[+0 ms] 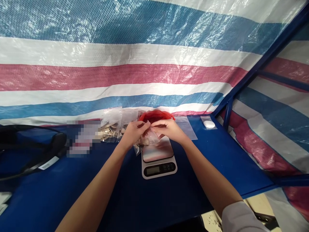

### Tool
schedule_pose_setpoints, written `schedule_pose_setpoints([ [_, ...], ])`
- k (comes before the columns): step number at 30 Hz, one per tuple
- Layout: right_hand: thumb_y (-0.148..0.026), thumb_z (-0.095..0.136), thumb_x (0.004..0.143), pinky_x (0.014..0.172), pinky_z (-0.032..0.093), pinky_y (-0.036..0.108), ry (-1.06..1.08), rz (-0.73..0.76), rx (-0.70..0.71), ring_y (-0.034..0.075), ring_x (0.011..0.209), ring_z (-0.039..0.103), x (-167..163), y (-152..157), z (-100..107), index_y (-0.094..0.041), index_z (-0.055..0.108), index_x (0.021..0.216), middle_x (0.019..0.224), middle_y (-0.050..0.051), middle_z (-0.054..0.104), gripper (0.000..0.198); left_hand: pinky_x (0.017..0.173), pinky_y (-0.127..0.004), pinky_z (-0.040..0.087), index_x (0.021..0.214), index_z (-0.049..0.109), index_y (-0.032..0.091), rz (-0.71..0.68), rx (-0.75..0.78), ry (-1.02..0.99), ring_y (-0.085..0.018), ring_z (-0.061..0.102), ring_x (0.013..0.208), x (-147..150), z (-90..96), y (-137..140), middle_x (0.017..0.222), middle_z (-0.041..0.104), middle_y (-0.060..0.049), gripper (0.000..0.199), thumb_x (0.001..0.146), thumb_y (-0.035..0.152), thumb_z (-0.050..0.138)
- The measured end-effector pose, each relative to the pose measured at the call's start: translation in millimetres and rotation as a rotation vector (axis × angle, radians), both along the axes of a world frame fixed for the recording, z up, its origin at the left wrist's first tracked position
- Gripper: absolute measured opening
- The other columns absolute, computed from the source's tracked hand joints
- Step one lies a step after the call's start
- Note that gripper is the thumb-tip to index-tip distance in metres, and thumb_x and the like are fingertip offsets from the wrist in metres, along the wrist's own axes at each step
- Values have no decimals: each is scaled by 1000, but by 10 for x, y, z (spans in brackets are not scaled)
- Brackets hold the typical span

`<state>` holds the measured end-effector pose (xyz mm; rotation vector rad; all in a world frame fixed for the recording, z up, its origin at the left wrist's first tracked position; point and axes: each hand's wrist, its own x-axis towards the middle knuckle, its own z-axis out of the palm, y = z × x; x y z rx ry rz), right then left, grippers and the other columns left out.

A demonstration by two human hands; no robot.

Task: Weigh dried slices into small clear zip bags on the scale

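Observation:
Both my hands pinch the upper edge of a clear plastic bag (148,139) above a white kitchen scale (158,154). My left hand (134,132) grips the bag from the left, fingers closed. From the right, my right hand (169,129) has its fingertips together on the same edge. Pale contents show dimly inside the bag; their kind is unclear. The scale has a shiny weighing plate and a small display at its near end. Behind my hands is a red plastic bag (156,115), its inside mostly hidden.
Left of my hands, clear bags of dried brown slices (109,130) lean at the back. A flat clear bag (185,127) and a white oval object (209,124) lie to the right on the blue table (229,154). Black straps (45,148) lie far left. Striped sheeting (120,77) stands behind.

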<state>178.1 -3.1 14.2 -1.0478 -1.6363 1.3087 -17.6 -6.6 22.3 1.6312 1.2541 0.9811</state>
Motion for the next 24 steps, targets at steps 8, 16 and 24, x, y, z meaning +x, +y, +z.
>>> schedule_pose_setpoints([
  [8,-39,74,84,53,62,22,-151,83,8,15,71,71,15,88,74,-19,81,91,84,3,76,23,60,-30,55,74,77,15,-85,-122,-256,-17,64,61,-43,-61,39,71,73,-7,36,76,51,79],
  [16,-38,76,82,54,62,24,-117,128,-39,16,66,72,72,127,49,-15,80,84,78,4,76,23,57,-27,53,71,75,16,-83,-99,-176,-15,61,58,-13,-34,13,68,71,-5,35,75,50,80],
  [24,-39,78,78,56,61,24,-61,-24,-25,15,61,71,108,146,66,-14,79,76,69,5,75,25,51,-25,46,71,70,17,-82,-109,-105,-13,57,54,-109,-20,22,63,67,-2,31,76,47,77],
])
